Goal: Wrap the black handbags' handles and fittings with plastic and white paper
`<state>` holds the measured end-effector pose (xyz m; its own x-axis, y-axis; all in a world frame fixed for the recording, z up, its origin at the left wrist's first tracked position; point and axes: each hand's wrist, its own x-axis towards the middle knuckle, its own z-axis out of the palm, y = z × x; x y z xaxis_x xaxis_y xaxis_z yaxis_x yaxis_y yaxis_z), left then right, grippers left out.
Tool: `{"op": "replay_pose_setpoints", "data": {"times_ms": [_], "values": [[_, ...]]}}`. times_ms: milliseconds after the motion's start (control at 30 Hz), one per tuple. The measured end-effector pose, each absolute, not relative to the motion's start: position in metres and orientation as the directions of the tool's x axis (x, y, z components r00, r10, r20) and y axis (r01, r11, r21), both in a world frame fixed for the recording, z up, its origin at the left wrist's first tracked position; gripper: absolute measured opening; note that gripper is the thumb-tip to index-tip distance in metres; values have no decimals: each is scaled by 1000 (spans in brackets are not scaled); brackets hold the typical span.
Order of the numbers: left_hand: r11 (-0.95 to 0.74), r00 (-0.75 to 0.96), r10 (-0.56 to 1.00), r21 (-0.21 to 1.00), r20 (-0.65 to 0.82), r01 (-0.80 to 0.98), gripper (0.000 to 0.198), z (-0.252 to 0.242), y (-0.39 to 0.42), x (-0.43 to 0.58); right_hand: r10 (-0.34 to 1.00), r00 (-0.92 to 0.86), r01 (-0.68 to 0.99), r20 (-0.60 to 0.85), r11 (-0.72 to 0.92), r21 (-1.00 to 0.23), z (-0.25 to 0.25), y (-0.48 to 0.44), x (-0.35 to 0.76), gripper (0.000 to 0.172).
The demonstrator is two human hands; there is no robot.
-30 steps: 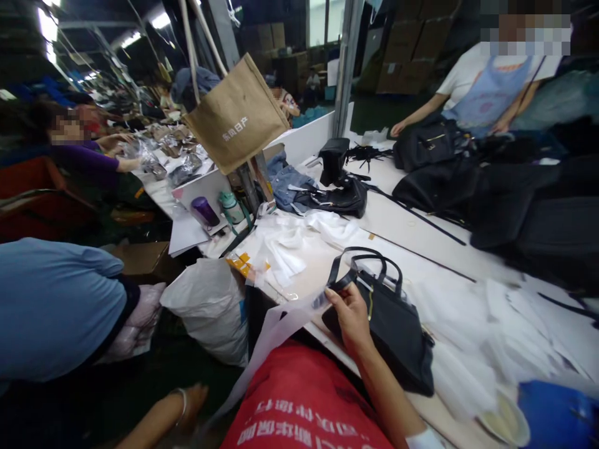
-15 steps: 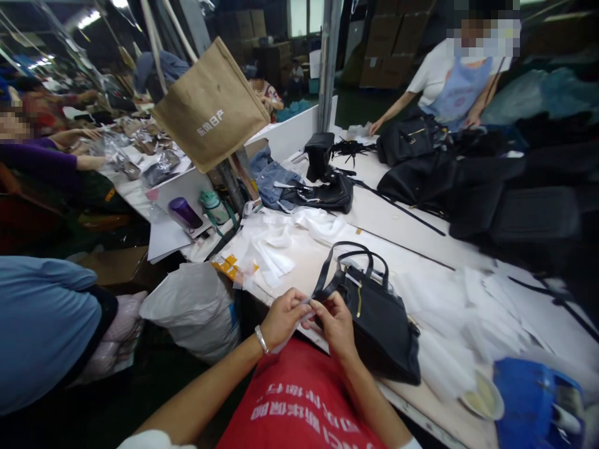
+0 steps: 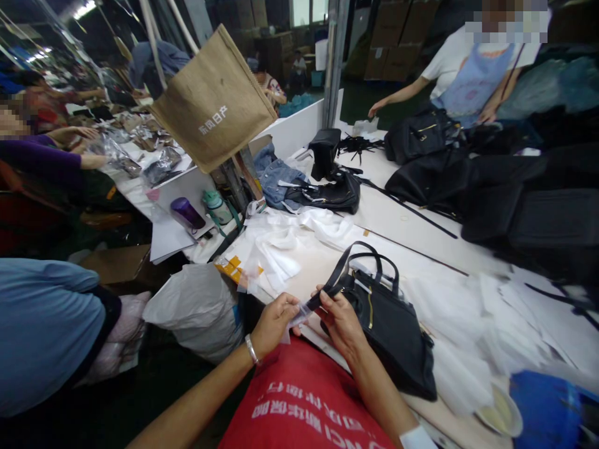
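Note:
A black handbag with a gold zip and two upright handles stands on the table edge to the right of my hands. Its black strap runs down to my right hand, whose fingers are closed around it near the end. My left hand, with a silver bracelet at the wrist, pinches a thin clear plastic piece. This plastic reaches across to the strap end between both hands; whether it wraps the strap I cannot tell.
White sheets lie behind the bag, and more thin white wrapping on its right. A bowl and a blue container stand at the near right. Black bags are piled near a co-worker. A white sack stands left.
My hands have moved slightly apart, the left drawing the plastic leftward while the right keeps the strap. More of the strap end and plastic shows between them. The whole view has shifted a little.

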<state>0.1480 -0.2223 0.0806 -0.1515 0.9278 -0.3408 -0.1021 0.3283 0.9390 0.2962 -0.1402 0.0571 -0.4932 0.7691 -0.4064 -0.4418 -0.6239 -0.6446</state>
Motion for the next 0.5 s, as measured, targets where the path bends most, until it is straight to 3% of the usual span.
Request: {"op": "replay_pose_setpoints", "data": {"times_ms": [200, 367, 500], "values": [[338, -158, 913, 916, -375, -217, 26, 75, -210, 147, 803, -415, -427, -428, -588, -688, 55, -142, 292, 27], [316, -142, 932, 939, -334, -134, 23, 76, -200, 150, 828, -341, -409, -445, -557, -723, 51, -146, 285, 29], [257, -171, 954, 965, -245, 53, 20, 95, -192, 149, 866, -338, -394, -367, -485, -781, 59, -149, 278, 28]]}}
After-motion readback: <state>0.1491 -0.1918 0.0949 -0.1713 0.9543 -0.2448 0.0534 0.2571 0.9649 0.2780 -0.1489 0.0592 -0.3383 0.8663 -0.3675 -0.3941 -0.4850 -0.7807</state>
